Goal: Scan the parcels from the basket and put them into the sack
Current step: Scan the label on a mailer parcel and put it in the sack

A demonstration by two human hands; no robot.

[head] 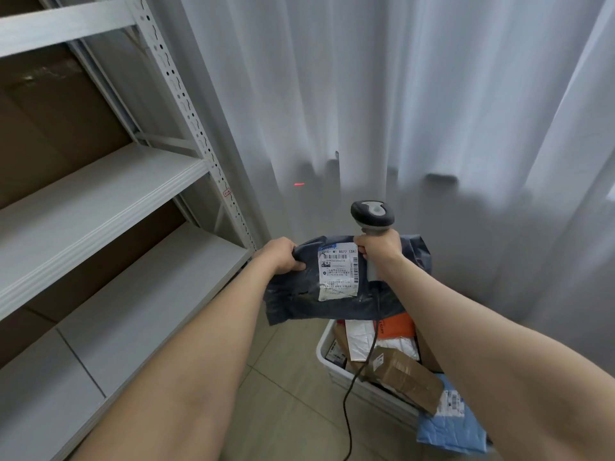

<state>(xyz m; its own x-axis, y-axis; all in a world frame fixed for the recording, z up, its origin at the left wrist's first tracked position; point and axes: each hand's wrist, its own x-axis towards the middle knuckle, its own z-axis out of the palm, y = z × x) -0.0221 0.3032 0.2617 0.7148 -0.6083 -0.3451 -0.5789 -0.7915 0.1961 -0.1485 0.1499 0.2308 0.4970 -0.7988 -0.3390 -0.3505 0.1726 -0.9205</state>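
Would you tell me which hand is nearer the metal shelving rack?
Left. The left hand grips the dark parcel beside the shelving rack; the right hand holds the scanner across the parcel, farther off.

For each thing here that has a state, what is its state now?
Dark parcel: held up by the left hand, label toward the camera.
Barcode scanner: gripped by the right hand, on, red line on the curtain.
Basket: loaded with parcels.
Brown box: lies tilted in the basket.

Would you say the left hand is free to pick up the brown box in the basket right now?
Probably not yet: the left hand holds the dark parcel. The brown box itself lies exposed on top in the basket.
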